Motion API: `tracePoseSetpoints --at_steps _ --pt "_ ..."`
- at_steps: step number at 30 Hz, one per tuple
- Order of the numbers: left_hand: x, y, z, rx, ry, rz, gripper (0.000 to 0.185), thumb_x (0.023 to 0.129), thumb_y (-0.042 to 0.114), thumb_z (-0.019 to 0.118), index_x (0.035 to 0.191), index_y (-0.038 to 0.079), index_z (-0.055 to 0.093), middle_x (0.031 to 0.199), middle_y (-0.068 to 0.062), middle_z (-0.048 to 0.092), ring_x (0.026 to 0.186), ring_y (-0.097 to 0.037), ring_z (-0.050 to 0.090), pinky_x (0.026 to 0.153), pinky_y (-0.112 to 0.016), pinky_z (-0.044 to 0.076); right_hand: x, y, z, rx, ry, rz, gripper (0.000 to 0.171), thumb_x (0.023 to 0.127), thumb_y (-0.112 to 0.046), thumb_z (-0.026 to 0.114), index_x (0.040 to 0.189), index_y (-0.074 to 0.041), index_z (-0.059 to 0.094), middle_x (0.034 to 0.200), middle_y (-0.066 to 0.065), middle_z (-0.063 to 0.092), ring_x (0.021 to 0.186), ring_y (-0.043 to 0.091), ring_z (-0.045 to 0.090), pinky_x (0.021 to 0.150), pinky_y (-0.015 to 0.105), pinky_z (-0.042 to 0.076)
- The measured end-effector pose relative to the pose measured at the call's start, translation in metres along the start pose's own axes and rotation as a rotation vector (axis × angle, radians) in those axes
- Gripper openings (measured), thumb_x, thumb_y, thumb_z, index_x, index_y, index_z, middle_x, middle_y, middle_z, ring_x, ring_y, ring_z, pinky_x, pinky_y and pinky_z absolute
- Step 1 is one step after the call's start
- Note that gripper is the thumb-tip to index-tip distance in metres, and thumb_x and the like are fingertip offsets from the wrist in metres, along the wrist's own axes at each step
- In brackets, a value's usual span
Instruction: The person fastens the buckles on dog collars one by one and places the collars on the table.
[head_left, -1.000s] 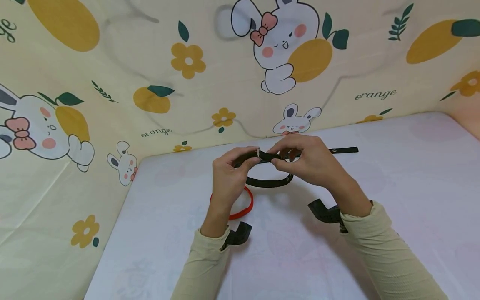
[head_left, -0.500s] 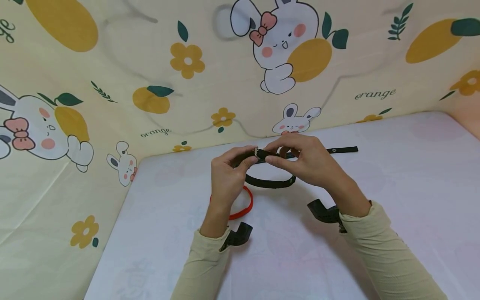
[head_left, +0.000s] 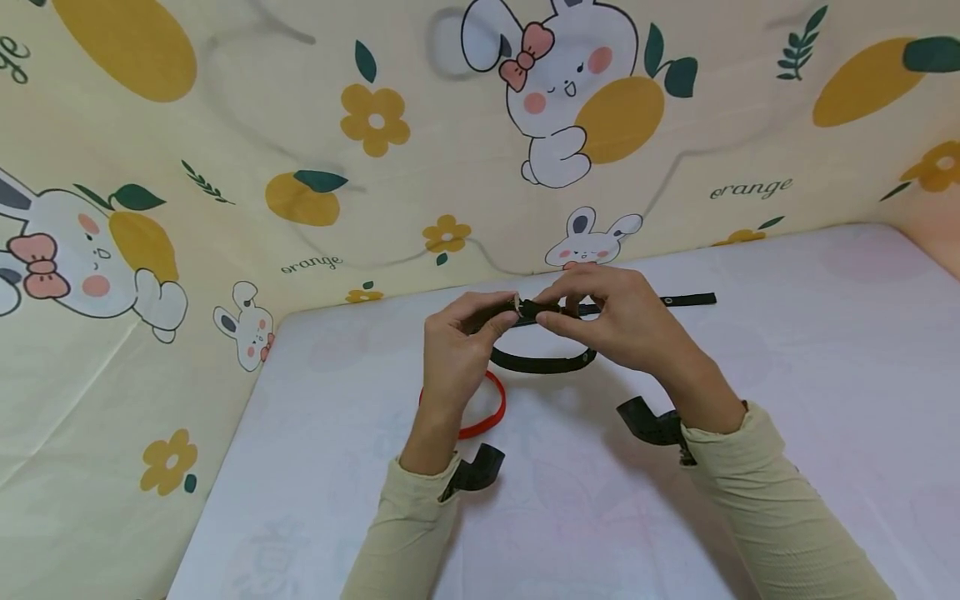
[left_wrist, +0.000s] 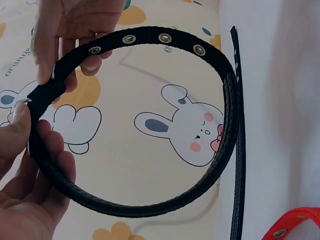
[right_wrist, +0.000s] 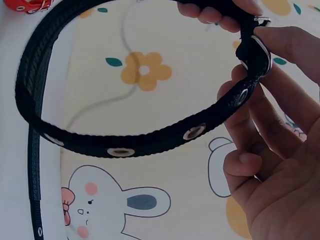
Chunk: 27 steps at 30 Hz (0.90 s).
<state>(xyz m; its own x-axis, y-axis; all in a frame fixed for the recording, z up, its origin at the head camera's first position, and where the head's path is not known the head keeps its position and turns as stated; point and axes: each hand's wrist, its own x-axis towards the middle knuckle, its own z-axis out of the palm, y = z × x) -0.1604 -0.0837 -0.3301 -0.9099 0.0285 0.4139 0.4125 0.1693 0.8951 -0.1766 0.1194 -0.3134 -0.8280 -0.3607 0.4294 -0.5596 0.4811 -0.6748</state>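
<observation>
Both hands hold a black collar (head_left: 542, 364) with metal eyelets, raised above the table and bent into a round loop. At the buckle end, my left hand (head_left: 459, 358) grips it between thumb and fingers. My right hand (head_left: 615, 321) pinches the strap close beside the buckle, near a metal ring (right_wrist: 270, 52) that shows in the right wrist view. Several eyelets run along the loop in the left wrist view. How the strap's tip sits at the buckle is mostly hidden by the fingers.
Another black strap (head_left: 690, 300) with eyelets lies flat behind the hands. Near the left wrist is a red collar (head_left: 495, 408) on the white tabletop (head_left: 570, 517). A printed cloth (head_left: 247, 108) hangs at the table's back edge.
The right hand shifts slightly left, then back right, while pinching the collar by the buckle. The lower part of the loop extends a little farther right. The left hand stays nearly still.
</observation>
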Motion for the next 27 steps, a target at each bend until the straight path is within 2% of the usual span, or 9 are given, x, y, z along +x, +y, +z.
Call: tracePoseSetpoints --at_steps 2,3,6,9,10,14,20,24,27 --pt "-0.0002 -0.0002 -0.0005 0.006 -0.021 0.009 0.025 0.084 0.002 0.075 0.109 0.0 0.075 0.105 -0.017 0.073 0.095 -0.023 0.072 0.092 -0.032 0.058 0.0001 -0.0006 0.0 0.005 -0.002 0.001 0.012 0.086 -0.02 0.079 0.097 -0.02 0.077 0.083 -0.008 0.068 0.104 0.012 0.061 0.083 0.03 0.041" --pt "-0.0002 -0.0006 -0.0008 0.009 -0.033 0.016 0.025 0.085 0.002 0.074 0.109 0.0 0.075 0.105 -0.016 0.071 0.096 -0.022 0.071 0.093 -0.032 0.058 0.0001 -0.001 0.0 0.007 -0.003 0.004 0.013 0.085 -0.02 0.079 0.098 -0.02 0.077 0.083 -0.008 0.068 0.106 0.013 0.061 0.084 0.032 0.042" --pt "-0.0001 -0.0012 -0.0016 0.012 -0.067 0.027 0.024 0.086 0.001 0.073 0.11 -0.001 0.074 0.105 -0.017 0.069 0.099 -0.02 0.068 0.094 -0.03 0.057 0.0003 -0.0012 0.0004 -0.006 0.003 -0.003 0.014 0.085 -0.02 0.079 0.099 -0.019 0.078 0.085 -0.009 0.069 0.1 0.011 0.063 0.083 0.03 0.043" --pt "0.0002 -0.0015 -0.002 0.02 -0.09 0.031 0.023 0.087 0.001 0.072 0.11 -0.001 0.074 0.104 -0.017 0.067 0.099 -0.02 0.066 0.089 -0.027 0.056 0.0003 -0.0005 0.0009 -0.025 0.013 -0.014 0.014 0.085 -0.021 0.079 0.099 -0.019 0.078 0.088 -0.01 0.07 0.08 0.007 0.058 0.068 0.028 0.043" --pt "0.0001 -0.0016 -0.002 0.026 -0.092 0.027 0.022 0.087 0.002 0.073 0.109 -0.001 0.074 0.104 -0.016 0.067 0.099 -0.02 0.066 0.088 -0.026 0.056 0.0001 -0.0003 0.0012 -0.028 0.015 -0.019 0.014 0.085 -0.021 0.079 0.099 -0.019 0.078 0.088 -0.009 0.07 0.076 0.006 0.056 0.067 0.027 0.042" --pt "0.0 -0.0014 -0.0019 0.041 -0.091 0.001 0.021 0.088 0.006 0.074 0.108 0.002 0.075 0.103 -0.013 0.068 0.098 -0.019 0.066 0.084 -0.025 0.056 -0.0006 0.0002 0.0026 -0.023 0.018 -0.022 0.014 0.085 -0.021 0.08 0.099 -0.02 0.078 0.088 -0.01 0.071 0.074 0.005 0.055 0.068 0.024 0.042" --pt "-0.0002 -0.0011 -0.0015 0.03 -0.049 -0.012 0.021 0.086 0.007 0.076 0.106 0.003 0.076 0.099 -0.012 0.069 0.093 -0.015 0.067 0.083 -0.024 0.056 -0.0007 -0.0003 0.0028 -0.022 0.014 -0.002 0.019 0.083 -0.023 0.082 0.101 -0.021 0.077 0.087 -0.011 0.071 0.076 0.005 0.056 0.067 0.023 0.041" --pt "0.0006 -0.0015 -0.0021 -0.017 0.016 0.002 0.02 0.084 0.005 0.076 0.104 -0.001 0.076 0.098 -0.016 0.069 0.09 -0.011 0.066 0.083 -0.021 0.056 -0.0009 0.001 -0.0005 -0.027 -0.035 0.001 0.03 0.084 -0.022 0.081 0.113 -0.019 0.074 0.096 -0.008 0.073 0.085 0.007 0.06 0.073 0.024 0.043" --pt "0.0016 -0.0011 -0.0033 -0.041 0.039 0.017 0.02 0.084 0.004 0.076 0.103 -0.002 0.076 0.099 -0.018 0.069 0.091 -0.01 0.066 0.085 -0.02 0.056 -0.001 0.0024 -0.0032 -0.028 -0.056 0.012 0.034 0.085 -0.017 0.079 0.118 -0.018 0.072 0.102 -0.005 0.074 0.091 0.009 0.063 0.076 0.026 0.046"
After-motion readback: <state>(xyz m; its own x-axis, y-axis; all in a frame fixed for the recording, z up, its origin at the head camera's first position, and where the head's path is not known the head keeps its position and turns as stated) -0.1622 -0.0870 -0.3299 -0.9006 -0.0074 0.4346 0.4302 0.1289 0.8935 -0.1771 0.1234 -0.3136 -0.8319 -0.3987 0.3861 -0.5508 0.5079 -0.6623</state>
